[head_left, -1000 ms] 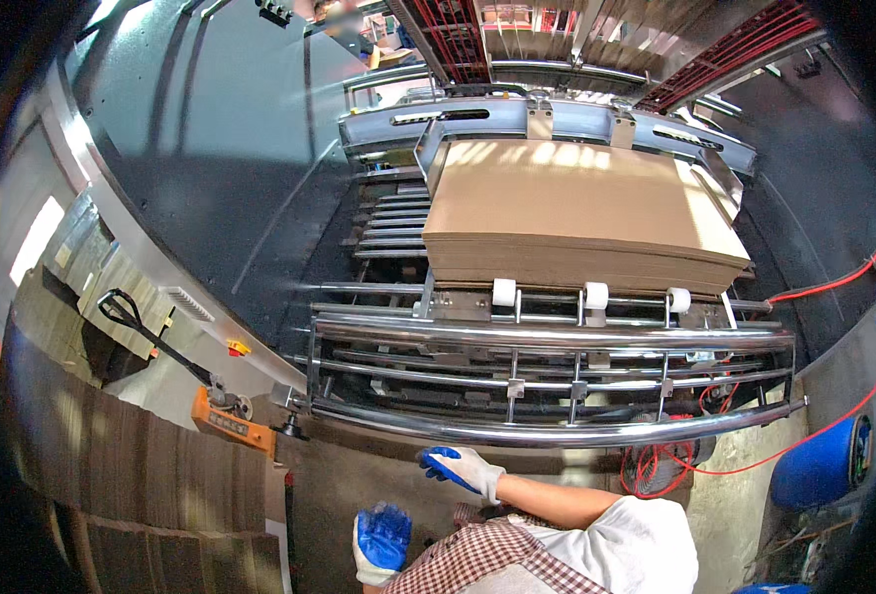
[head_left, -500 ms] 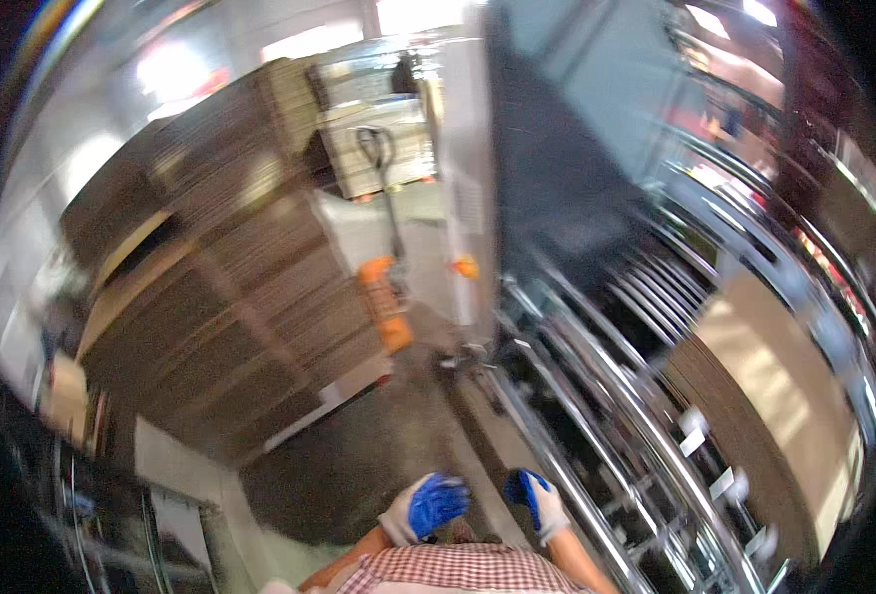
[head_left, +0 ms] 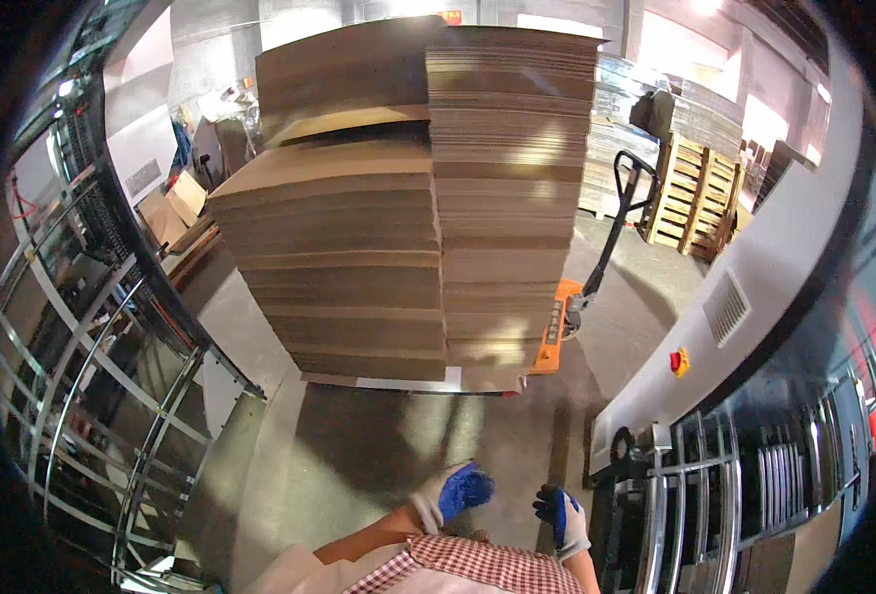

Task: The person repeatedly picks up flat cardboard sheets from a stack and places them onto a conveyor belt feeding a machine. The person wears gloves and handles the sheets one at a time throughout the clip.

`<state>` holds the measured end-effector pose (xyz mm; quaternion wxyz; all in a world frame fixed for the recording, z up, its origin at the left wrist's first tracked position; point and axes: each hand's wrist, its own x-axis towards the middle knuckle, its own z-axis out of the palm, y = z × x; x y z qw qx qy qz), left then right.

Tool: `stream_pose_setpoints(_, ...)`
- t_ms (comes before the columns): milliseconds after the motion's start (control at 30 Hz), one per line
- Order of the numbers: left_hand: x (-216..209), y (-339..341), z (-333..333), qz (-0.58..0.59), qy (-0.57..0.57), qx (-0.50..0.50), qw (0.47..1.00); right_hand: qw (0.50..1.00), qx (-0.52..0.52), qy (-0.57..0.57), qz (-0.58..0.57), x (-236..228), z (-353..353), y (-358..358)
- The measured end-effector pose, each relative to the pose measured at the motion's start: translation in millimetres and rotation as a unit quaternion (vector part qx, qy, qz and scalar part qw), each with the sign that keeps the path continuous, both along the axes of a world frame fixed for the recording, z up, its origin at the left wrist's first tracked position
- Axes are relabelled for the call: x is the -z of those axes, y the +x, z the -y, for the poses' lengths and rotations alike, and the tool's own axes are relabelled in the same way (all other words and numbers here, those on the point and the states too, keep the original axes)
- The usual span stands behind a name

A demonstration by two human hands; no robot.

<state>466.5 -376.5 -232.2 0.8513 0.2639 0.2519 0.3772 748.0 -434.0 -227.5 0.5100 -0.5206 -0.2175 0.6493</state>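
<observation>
My left hand point(head_left: 463, 491), in a white work glove with a blue coated palm, hangs in front of my body over the floor. Its fingers look loosely bent, with nothing in them. My right hand point(head_left: 561, 515) wears a matching glove and is held a little lower to the right. The fingers there are slightly apart and hold nothing. Ahead of both hands, and apart from them, stands a tall load of flat cardboard sheets point(head_left: 359, 252) in two stacks. Part of an orange pallet jack point(head_left: 554, 332) with a black handle shows at the load's right side.
To my right are a white machine panel point(head_left: 745, 287) with a red emergency stop button point(head_left: 677, 362) and a rack of metal bars point(head_left: 695, 495). A metal frame with curved bars point(head_left: 91, 376) stands on my left. Wooden pallets point(head_left: 693, 198) lean at the far right.
My view has swung right-to-left, bringing the cardboard load to the centre and the barred machine to the far right. Both gloved hands stay low before my body, still empty.
</observation>
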Motion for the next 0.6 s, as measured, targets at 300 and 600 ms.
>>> stream_pose_setpoints(300,-101.3,-132.8,-156.1,-0.322,0.028,-0.280,0.904,0.988,-0.143,0.050,0.034,-36.4,-166.2,-150.1)
stream_pose_setpoints(600,-194.7,-216.6,-302.4,-0.610,0.376,-0.402,0.570,0.956,-0.187,0.173,0.147,-94.0,-421.3,-200.8)
